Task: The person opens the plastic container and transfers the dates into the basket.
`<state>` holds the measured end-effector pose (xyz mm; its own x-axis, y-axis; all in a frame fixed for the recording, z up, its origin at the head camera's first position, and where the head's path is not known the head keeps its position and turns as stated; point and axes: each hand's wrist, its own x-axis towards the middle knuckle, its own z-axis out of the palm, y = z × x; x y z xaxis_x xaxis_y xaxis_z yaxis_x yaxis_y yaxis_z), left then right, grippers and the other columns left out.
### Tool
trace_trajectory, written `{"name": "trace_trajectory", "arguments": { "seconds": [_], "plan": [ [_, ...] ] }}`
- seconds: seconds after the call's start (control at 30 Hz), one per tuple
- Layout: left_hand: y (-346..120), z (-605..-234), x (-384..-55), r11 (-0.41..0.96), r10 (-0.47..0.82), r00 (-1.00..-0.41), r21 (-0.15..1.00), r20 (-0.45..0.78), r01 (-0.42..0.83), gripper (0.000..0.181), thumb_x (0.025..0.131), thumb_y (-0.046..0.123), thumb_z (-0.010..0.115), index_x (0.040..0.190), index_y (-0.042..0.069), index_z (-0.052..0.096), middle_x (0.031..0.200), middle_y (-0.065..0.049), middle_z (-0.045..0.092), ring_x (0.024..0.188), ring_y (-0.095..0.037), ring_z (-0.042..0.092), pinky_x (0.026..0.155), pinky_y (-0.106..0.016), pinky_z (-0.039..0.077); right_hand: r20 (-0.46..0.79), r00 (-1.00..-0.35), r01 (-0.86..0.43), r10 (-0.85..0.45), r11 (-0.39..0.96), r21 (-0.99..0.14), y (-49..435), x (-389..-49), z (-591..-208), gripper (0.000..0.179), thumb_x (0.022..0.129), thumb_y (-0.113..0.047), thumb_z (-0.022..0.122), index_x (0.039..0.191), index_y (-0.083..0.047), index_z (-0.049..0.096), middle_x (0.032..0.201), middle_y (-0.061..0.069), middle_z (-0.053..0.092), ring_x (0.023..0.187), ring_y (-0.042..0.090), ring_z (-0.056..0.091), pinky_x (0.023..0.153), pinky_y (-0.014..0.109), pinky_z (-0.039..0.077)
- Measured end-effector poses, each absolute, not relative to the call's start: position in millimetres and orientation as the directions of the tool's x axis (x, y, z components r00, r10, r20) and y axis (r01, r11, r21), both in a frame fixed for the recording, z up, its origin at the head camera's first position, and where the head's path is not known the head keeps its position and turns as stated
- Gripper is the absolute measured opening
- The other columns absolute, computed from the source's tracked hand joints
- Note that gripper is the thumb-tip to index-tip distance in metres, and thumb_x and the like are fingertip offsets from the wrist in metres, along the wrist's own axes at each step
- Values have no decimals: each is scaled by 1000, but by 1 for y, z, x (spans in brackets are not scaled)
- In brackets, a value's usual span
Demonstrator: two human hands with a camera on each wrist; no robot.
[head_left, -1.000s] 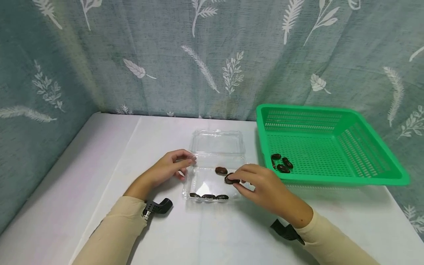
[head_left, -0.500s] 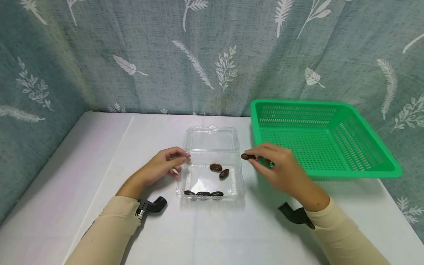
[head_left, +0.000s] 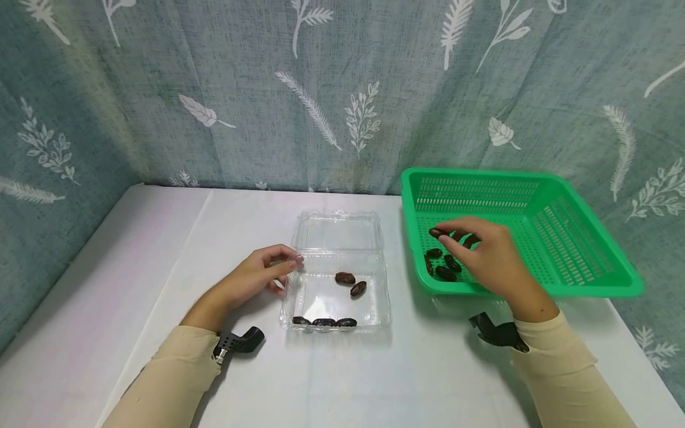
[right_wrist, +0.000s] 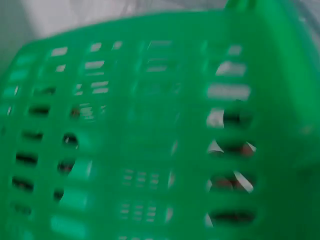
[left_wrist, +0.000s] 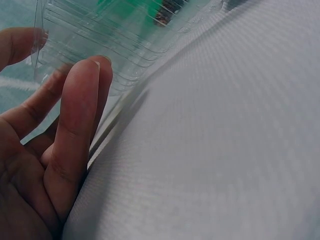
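My right hand (head_left: 489, 249) pinches a dark brown date (head_left: 437, 232) between thumb and fingers, over the left part of the green basket (head_left: 588, 249). Several dates (head_left: 446, 273) lie in the basket under it. A clear plastic box (head_left: 332, 300) stands with its lid folded back. Inside lie two dates (head_left: 345, 278) near the middle and a row of three dates (head_left: 324, 322) along the front. At the box's left rim, my left hand (head_left: 262, 273) holds the edge with fingers and thumb (left_wrist: 77, 105). Blurred basket wall (right_wrist: 150, 125) fills the right wrist view, hiding that hand.
A white cloth covers the table (head_left: 321, 380). Behind it hangs a grey-green curtain (head_left: 241, 148) with white leaf prints. The basket's left wall rises between the box and the dates in the basket. Each wrist carries a black mount (head_left: 241, 340).
My right hand has moved right from over the box to over the basket, with a date in its fingers. A second date now shows in the box's middle. The left hand stays at the rim.
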<state>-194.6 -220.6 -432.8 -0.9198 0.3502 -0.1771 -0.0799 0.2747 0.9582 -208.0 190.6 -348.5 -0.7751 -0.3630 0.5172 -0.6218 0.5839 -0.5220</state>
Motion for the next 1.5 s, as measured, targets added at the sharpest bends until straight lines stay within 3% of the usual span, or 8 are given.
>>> {"name": "trace_trajectory", "arguments": {
  "seconds": [0.17, 0.33, 0.5, 0.67, 1.17, 1.5],
  "plan": [
    [-221, -432, -193, 274, 356, -919, 959, -168, -69, 38, 102, 23, 58, 129, -3, 55, 130, -22, 56, 81, -16, 59, 66, -34, 62, 392, -847, -526, -358, 668, -526, 203, -211, -349, 17, 90, -5, 73, 106, -7, 76, 101, 9, 76, 80, 15, 67, 65, 15, 52],
    [-221, -431, -193, 269, 352, -920, 960, -171, -75, 38, 101, 24, 58, 129, -2, 55, 129, -20, 56, 81, -15, 59, 66, -33, 62, 219, -898, -439, -381, 751, -493, 213, -216, -347, 16, 93, -12, 71, 108, -8, 75, 102, 11, 76, 89, 26, 68, 67, 28, 54],
    [-221, -431, -192, 281, 346, -922, 957, -176, -77, 38, 102, 23, 58, 130, -2, 55, 131, -22, 56, 80, -14, 59, 66, -32, 62, 66, -903, -400, -424, 776, -488, 217, -224, -351, 18, 94, -15, 70, 110, -8, 74, 103, 12, 75, 93, 28, 68, 74, 39, 55],
    [-221, -430, -192, 285, 341, -923, 956, -176, -77, 36, 102, 22, 58, 129, -2, 56, 131, -22, 57, 79, -14, 58, 65, -32, 62, -26, -901, -357, -433, 774, -523, 214, -227, -353, 18, 94, -16, 70, 108, -8, 74, 101, 11, 75, 93, 26, 68, 76, 40, 55],
    [-222, -430, -194, 290, 341, -924, 954, -173, -72, 36, 102, 22, 57, 129, -2, 55, 133, -23, 57, 82, -14, 56, 66, -32, 62, -115, -910, -294, -399, 814, -500, 211, -230, -351, 23, 94, -15, 69, 115, -5, 72, 103, 18, 73, 92, 30, 69, 71, 42, 57],
    [-220, -430, -193, 287, 341, -922, 954, -183, -83, 36, 102, 24, 58, 128, 0, 56, 133, -20, 58, 83, -15, 55, 67, -32, 62, -75, -914, -308, -398, 805, -506, 213, -230, -351, 26, 96, -16, 67, 119, -4, 70, 107, 21, 72, 91, 31, 69, 71, 42, 56]
  ]
}}
